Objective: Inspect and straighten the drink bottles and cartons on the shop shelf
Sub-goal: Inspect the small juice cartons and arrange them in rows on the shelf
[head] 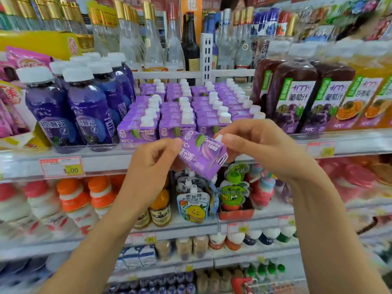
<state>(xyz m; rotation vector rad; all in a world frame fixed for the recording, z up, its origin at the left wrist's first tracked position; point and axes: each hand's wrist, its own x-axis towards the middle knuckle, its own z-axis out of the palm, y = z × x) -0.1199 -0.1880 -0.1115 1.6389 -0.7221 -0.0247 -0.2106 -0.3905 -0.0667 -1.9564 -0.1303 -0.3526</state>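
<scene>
A small purple carton (202, 153) with a white cap hangs tilted in front of the shelf edge (106, 160), off the shelf. My left hand (156, 162) pinches its lower left side. My right hand (257, 143) grips its top right end, fingers curled over the cap. Behind it, several rows of matching purple cartons (180, 111) stand on the shelf. The rightmost row has a gap at its front. Dark purple bottles (87, 107) with white caps stand to the left of the cartons.
Tall grape juice bottles (297, 96) and orange juice bottles (360, 98) stand to the right. Glass bottles (152, 43) fill the shelf behind. Below are yoghurt bottles (74, 200) and drink pouches (193, 206). A price tag (62, 167) hangs on the shelf edge.
</scene>
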